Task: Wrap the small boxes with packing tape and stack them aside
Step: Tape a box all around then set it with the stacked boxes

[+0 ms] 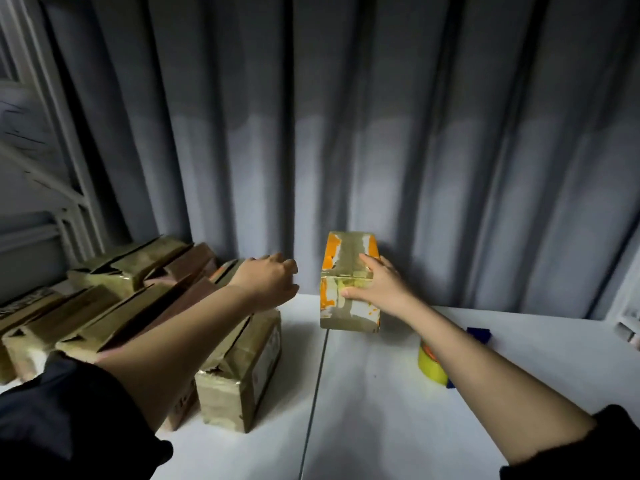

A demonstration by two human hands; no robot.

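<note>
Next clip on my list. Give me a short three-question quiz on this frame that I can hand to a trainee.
1. True or false: the right hand rests on the orange and white box that stands by the curtain.
2. Which thing lies on the white table under the right forearm? A) scissors B) a yellow tape roll C) a marker
3. Fill in: the left hand hovers over the group of brown boxes on the table's ____ side.

Key
1. True: its fingers lie on the box's top and its thumb on the near face.
2. B
3. Left; whether it touches a box cannot be told.
</note>
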